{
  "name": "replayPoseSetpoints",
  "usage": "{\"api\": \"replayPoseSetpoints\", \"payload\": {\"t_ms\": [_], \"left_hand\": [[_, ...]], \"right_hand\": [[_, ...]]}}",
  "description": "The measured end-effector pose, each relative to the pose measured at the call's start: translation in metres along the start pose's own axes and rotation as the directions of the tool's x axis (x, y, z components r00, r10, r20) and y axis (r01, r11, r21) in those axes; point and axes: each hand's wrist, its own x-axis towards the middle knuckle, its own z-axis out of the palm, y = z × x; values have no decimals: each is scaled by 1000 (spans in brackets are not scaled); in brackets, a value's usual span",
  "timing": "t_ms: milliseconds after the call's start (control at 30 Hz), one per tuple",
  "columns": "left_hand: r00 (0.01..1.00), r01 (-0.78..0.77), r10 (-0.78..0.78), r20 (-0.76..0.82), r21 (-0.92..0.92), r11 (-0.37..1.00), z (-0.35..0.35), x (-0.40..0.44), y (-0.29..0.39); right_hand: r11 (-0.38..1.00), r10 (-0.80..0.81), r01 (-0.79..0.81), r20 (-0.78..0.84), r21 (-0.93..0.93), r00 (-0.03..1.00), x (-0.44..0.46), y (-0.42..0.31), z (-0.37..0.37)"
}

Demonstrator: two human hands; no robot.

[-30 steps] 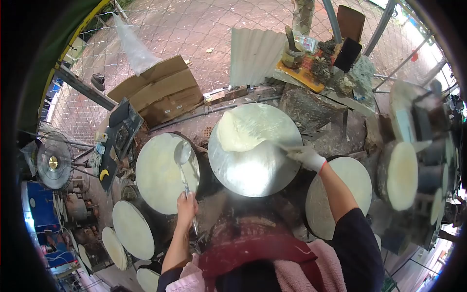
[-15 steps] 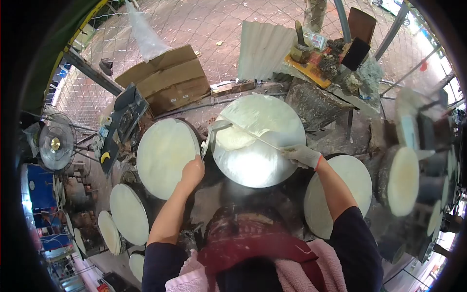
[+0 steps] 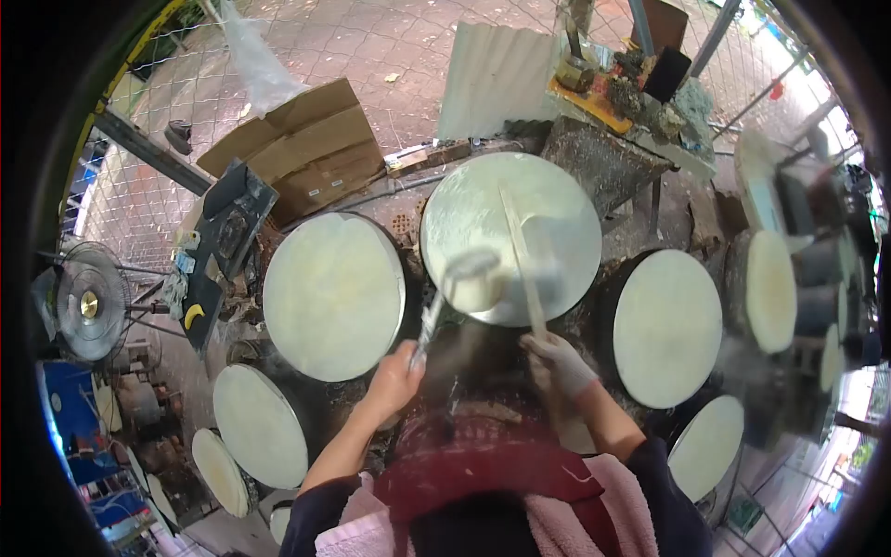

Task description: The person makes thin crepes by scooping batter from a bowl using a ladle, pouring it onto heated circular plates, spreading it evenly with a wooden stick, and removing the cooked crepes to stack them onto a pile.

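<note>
My left hand (image 3: 394, 376), bare, is closed around the handle of a ladle (image 3: 471, 265), whose bowl is blurred by motion over the near left part of the middle round griddle (image 3: 580, 288). My right hand (image 3: 560, 364) wears a pale glove and grips a long, thin flat stick (image 3: 520, 246) that points away from me across that griddle. Pale batter (image 3: 473, 200) coats much of the griddle's top, while a shiny bare patch shows near its front. What lies right under the ladle is smeared.
Round griddles with pale sheets stand around me, including a left sheet (image 3: 334, 297) and a right sheet (image 3: 668, 325). A fan (image 3: 90, 302) is far left. Behind are a cardboard box (image 3: 297, 153), a corrugated panel (image 3: 497, 79) and a cluttered stand (image 3: 603, 167) before a wire fence.
The stick has swung from lying slantwise across the griddle to pointing away from me. My right hand has come nearer my body, and the ladle has moved right over the griddle. The view has shifted.
</note>
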Motion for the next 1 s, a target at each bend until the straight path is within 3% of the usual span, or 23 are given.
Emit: {"api": "replayPoseSetpoints", "payload": {"t_ms": [100, 167, 233, 267, 300, 367, 433, 467, 567, 600, 633, 700, 833, 933, 967, 1000], "left_hand": [[974, -52, 28, -224, -102, 993, -41, -4, -9], [968, -18, -49, -246, -266, 964, -58, -7, -43], [967, 47, -146, -209, -418, 907, -75, -16, -63], [965, 93, -199, -169, -489, 867, -84, -24, -66], [961, 140, -248, -124, -557, 819, -89, -32, -70], [949, 172, -292, -120, -579, 797, -91, -45, -85], [940, 204, -322, -107, -580, 788, -93, -55, -96], [927, 230, -368, -75, -659, 716, -96, -59, -88], [922, 206, -378, -89, -713, 670, -86, -66, -98], [920, 216, -383, -77, -718, 662, -84, -65, -93], [918, 229, -391, -64, -719, 656, -83, -67, -85], [917, 244, -394, -56, -704, 667, -80, -67, -72], [913, 255, -399, -79, -654, 713, -61, -67, -52], [896, 256, -431, -108, -667, 700, -40, -69, -24], [891, 259, -440, -114, -667, 698, -35, -69, -14], [880, 264, -458, -125, -673, 691, -28, -70, -5]], "right_hand": [[967, -255, 256, -91, 2, 963, 56, 24, 110], [963, -251, 238, -101, -125, 963, 108, 55, 141], [857, -449, 282, -359, -430, 818, 181, 110, 119], [764, -568, 259, -425, -592, 704, 175, 112, 120], [665, -670, 172, -479, -726, 568, 170, 114, 122], [460, -814, -26, -433, -888, 388, 161, 121, 86], [780, -597, 164, -637, -604, 488, 110, 93, 102], [931, -366, 256, -675, -262, 641, 98, 82, 105], [937, -344, 311, -594, -161, 727, 83, 84, 135], [895, -379, 144, -549, -422, 745, 85, 91, 138], [281, -822, 22, -229, -959, 521, 126, 134, 100], [513, -582, -193, -504, -837, 638, 88, 110, 116], [571, -655, -132, -547, -810, 521, 46, 82, 58], [856, -390, 20, -619, -517, 682, 43, 67, 24], [919, -290, 43, -601, -391, 745, 20, 52, 44], [873, -316, 42, -498, -486, 808, 14, 56, 39]]}}
